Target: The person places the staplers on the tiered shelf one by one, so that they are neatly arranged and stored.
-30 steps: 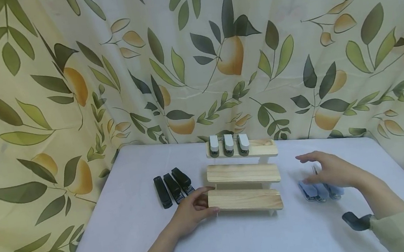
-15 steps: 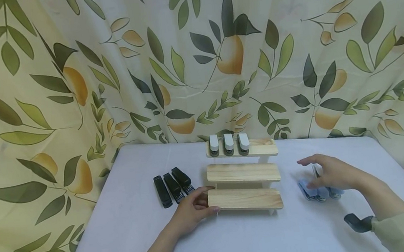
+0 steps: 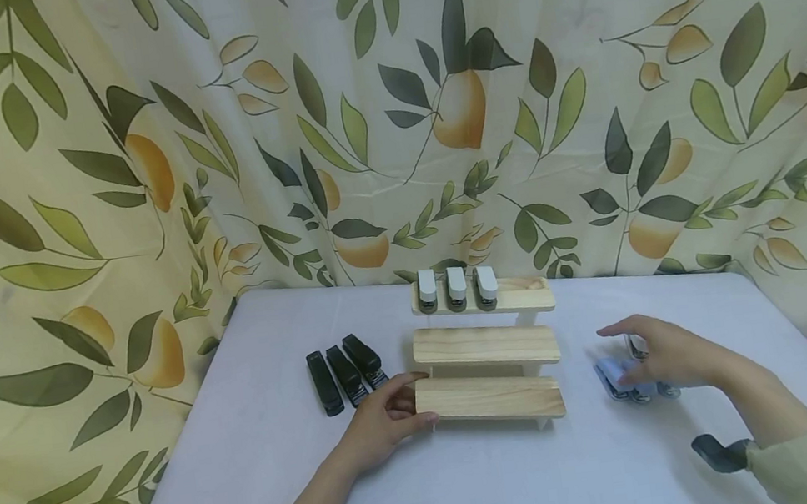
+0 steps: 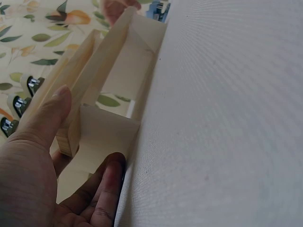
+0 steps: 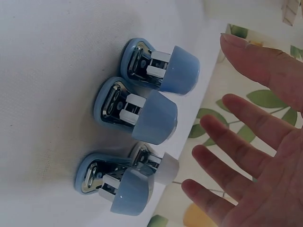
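My left hand (image 3: 379,425) grips the left end of the lowest board of a three-tier wooden shelf (image 3: 493,397). In the left wrist view its thumb lies on the board, with fingers around the end. On the right, my right hand (image 3: 673,352) hovers over blue staplers (image 3: 615,377), partly hiding them. Three blue staplers (image 5: 156,116) stand side by side in the right wrist view, and a white stapler (image 5: 166,169) sits behind one. The right hand's fingers are spread, apart from the staplers and holding nothing.
Three white staplers (image 3: 456,286) stand on the top tier. Left of the shelf, three black staplers (image 3: 344,370) lie side by side, close to the left hand. A leaf-patterned curtain (image 3: 372,121) hangs behind the white-covered table (image 3: 493,485).
My right hand has shifted slightly right and down over the blue staplers, uncovering more of the white stapler. The left hand and the shelf have stayed in place.
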{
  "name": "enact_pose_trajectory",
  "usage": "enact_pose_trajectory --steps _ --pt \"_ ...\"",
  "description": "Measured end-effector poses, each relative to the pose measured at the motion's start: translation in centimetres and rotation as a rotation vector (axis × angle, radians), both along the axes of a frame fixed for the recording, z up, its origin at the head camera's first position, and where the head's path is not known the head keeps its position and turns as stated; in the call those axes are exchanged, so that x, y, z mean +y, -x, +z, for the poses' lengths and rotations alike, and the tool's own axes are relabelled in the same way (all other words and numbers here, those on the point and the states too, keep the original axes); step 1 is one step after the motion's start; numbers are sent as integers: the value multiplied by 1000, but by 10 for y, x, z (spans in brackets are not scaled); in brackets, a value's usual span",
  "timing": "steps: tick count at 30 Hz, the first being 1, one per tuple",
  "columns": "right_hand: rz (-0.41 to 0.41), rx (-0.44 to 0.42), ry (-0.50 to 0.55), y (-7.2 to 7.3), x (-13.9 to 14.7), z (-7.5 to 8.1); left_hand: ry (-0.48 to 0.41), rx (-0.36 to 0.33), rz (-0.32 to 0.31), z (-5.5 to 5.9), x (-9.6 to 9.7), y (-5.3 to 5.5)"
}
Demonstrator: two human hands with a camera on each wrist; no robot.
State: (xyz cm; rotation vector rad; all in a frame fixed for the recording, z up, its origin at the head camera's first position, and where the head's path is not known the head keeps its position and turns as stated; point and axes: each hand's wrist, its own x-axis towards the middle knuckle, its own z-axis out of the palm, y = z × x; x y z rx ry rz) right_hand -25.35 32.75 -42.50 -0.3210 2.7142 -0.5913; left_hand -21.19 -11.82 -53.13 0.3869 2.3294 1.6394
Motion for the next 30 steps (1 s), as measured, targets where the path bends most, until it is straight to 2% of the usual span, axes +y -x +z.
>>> enact_pose_trajectory --steps 10,21,30 --pt "10 6 -9 -3 3 -7 9 -1 3 -2 0 1" --pt "33 18 -6 -5 3 -10 28 -11 5 2 0 0" --pt "34 1 -14 -6 2 -11 35 -5 13 -1 0 1"
